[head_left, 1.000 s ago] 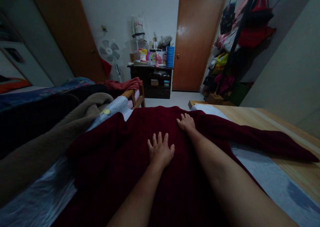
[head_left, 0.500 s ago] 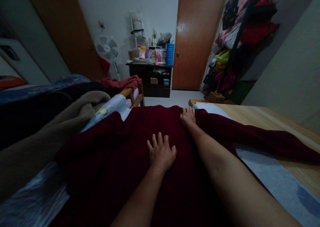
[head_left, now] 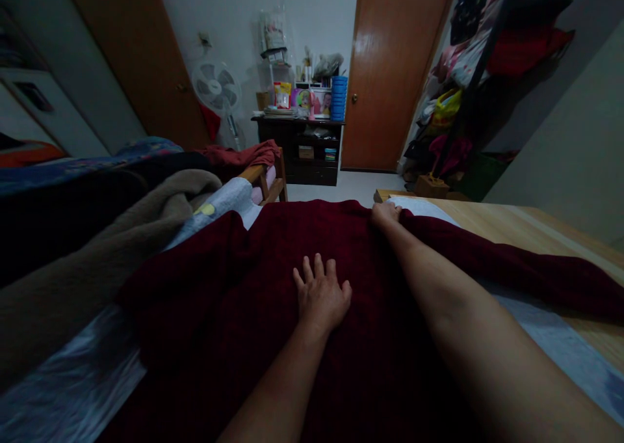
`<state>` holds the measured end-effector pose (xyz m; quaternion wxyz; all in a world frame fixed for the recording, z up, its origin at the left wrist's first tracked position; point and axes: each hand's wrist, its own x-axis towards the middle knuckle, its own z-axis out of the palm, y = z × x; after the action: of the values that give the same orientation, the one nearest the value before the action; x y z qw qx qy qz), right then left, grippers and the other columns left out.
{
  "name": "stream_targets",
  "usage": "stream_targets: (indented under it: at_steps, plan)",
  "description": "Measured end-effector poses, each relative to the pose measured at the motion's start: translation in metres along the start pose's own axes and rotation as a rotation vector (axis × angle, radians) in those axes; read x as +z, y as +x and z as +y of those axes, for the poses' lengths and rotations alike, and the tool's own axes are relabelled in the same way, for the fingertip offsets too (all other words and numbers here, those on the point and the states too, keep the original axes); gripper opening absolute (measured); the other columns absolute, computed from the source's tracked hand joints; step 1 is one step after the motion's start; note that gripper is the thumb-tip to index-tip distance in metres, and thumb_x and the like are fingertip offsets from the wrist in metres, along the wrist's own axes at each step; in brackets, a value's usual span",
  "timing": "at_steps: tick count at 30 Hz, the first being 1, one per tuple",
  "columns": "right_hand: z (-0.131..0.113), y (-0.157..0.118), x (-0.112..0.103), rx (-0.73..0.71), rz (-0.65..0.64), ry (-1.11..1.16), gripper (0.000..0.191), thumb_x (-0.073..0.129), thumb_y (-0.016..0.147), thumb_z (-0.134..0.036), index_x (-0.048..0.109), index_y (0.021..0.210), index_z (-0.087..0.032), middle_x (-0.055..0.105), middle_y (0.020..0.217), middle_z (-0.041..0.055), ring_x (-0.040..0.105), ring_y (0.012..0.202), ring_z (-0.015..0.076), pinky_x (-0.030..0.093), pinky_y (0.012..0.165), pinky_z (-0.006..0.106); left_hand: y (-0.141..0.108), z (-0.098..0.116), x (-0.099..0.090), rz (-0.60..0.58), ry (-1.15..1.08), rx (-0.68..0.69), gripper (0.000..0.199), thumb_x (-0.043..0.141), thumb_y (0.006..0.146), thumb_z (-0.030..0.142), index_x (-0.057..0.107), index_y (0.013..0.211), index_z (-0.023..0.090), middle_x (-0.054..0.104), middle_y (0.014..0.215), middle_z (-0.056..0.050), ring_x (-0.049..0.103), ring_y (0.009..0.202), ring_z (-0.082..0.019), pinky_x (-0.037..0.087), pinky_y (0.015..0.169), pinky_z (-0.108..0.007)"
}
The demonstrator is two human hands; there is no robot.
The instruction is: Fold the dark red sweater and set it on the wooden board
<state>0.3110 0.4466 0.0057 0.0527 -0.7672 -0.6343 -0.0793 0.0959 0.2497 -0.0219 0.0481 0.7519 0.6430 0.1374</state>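
A dark red sweater (head_left: 263,287) lies spread over the surface in front of me, one sleeve (head_left: 517,261) stretched out to the right. My left hand (head_left: 322,296) rests flat on its middle, fingers spread. Farther off, at the shoulder where the right sleeve begins, my right hand (head_left: 387,214) has its fingers curled over the sweater's far edge and grips the fabric. The tips of those fingers are partly hidden. Under the garment a pale blue-grey cloth (head_left: 541,332) shows at both sides.
A brown fleece blanket (head_left: 112,248) and other bedding are heaped at the left, by a wooden bed rail (head_left: 273,183). Bare wooden boards (head_left: 526,225) extend at the right. Beyond stand a fan (head_left: 217,88), a dark cabinet (head_left: 273,144) and a door (head_left: 390,72).
My right hand has gone from lying flat on the sweater to curling round its far edge, slightly to the right. My left hand stays flat on the fabric. The view has shifted slightly.
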Motion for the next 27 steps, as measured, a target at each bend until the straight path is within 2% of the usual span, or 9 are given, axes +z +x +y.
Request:
stream_targets:
  at_steps: [4, 7, 10, 13, 15, 17, 21, 24, 27]
  plan:
    - [-0.001, -0.009, 0.002, 0.021, 0.071, 0.001, 0.038, 0.030, 0.093, -0.018, 0.059, 0.117, -0.012, 0.058, 0.119, 0.0196, 0.043, 0.115, 0.0313, 0.026, 0.093, 0.046, 0.000, 0.000, 0.000, 0.018, 0.008, 0.002, 0.058, 0.048, 0.084, 0.046, 0.045, 0.134, 0.018, 0.036, 0.149, -0.017, 0.023, 0.138, -0.042, 0.016, 0.108, -0.063]
    - [-0.004, -0.019, 0.008, 0.026, 0.132, -0.007, 0.042, 0.023, 0.093, -0.012, 0.057, 0.117, -0.012, 0.055, 0.122, 0.0198, 0.039, 0.117, 0.0308, 0.022, 0.096, 0.046, -0.001, 0.000, 0.001, 0.011, 0.018, 0.002, 0.058, 0.047, 0.084, 0.048, 0.045, 0.135, 0.019, 0.036, 0.149, -0.015, 0.022, 0.139, -0.041, 0.017, 0.109, -0.062]
    - [-0.010, -0.027, 0.011, 0.036, 0.149, -0.016, 0.040, 0.025, 0.093, -0.012, 0.057, 0.116, -0.012, 0.052, 0.125, 0.0187, 0.038, 0.119, 0.0304, 0.017, 0.100, 0.047, -0.001, 0.000, 0.002, 0.025, 0.036, -0.009, 0.057, 0.046, 0.085, 0.048, 0.045, 0.135, 0.021, 0.036, 0.150, -0.014, 0.022, 0.139, -0.039, 0.017, 0.110, -0.061]
    - [-0.020, -0.034, 0.011, 0.018, 0.210, -0.009, 0.041, 0.025, 0.093, -0.015, 0.052, 0.124, -0.015, 0.045, 0.136, 0.0165, 0.033, 0.125, 0.0297, 0.012, 0.104, 0.047, -0.001, 0.001, 0.003, 0.033, 0.051, -0.017, 0.058, 0.046, 0.084, 0.049, 0.044, 0.136, 0.022, 0.036, 0.150, -0.013, 0.022, 0.140, -0.039, 0.016, 0.110, -0.061]
    - [-0.028, -0.041, 0.014, -0.038, 0.170, 0.020, 0.041, 0.028, 0.095, -0.025, 0.049, 0.129, -0.016, 0.043, 0.139, 0.0155, 0.032, 0.127, 0.0292, 0.013, 0.105, 0.046, -0.001, 0.001, 0.003, 0.029, 0.052, -0.018, 0.059, 0.046, 0.084, 0.050, 0.044, 0.136, 0.022, 0.036, 0.150, -0.012, 0.022, 0.140, -0.039, 0.016, 0.110, -0.061]
    - [-0.035, -0.046, 0.018, -0.066, 0.046, 0.062, 0.049, 0.028, 0.095, -0.039, 0.044, 0.136, -0.017, 0.040, 0.143, 0.0149, 0.031, 0.131, 0.0293, 0.012, 0.107, 0.047, -0.001, 0.001, 0.003, 0.030, 0.049, -0.016, 0.058, 0.045, 0.085, 0.050, 0.044, 0.136, 0.023, 0.037, 0.149, -0.012, 0.023, 0.139, -0.039, 0.017, 0.110, -0.060]
    - [-0.040, -0.047, 0.025, 0.028, -0.169, 0.122, 0.069, 0.020, 0.091, -0.062, 0.025, 0.149, -0.023, 0.015, 0.157, 0.0105, 0.008, 0.142, 0.0325, 0.003, 0.110, 0.052, -0.001, 0.001, 0.003, 0.031, 0.047, -0.015, 0.059, 0.045, 0.085, 0.050, 0.044, 0.137, 0.022, 0.037, 0.149, -0.013, 0.023, 0.139, -0.039, 0.018, 0.110, -0.061]
    - [-0.038, -0.042, 0.026, 0.086, -0.209, 0.137, 0.074, 0.019, 0.088, -0.068, 0.022, 0.150, -0.027, 0.011, 0.158, 0.0102, 0.001, 0.143, 0.0348, -0.001, 0.110, 0.055, -0.001, 0.001, 0.002, 0.020, 0.044, -0.014, 0.059, 0.045, 0.085, 0.050, 0.044, 0.137, 0.022, 0.037, 0.149, -0.013, 0.023, 0.139, -0.039, 0.018, 0.110, -0.061]
    - [-0.034, -0.039, 0.024, 0.073, -0.175, 0.148, 0.075, 0.020, 0.088, -0.068, 0.021, 0.150, -0.026, 0.016, 0.157, 0.0127, 0.005, 0.143, 0.0331, 0.002, 0.111, 0.053, -0.001, 0.001, 0.002, 0.023, 0.039, -0.015, 0.060, 0.046, 0.084, 0.051, 0.044, 0.137, 0.023, 0.037, 0.149, -0.013, 0.023, 0.139, -0.039, 0.018, 0.110, -0.061]
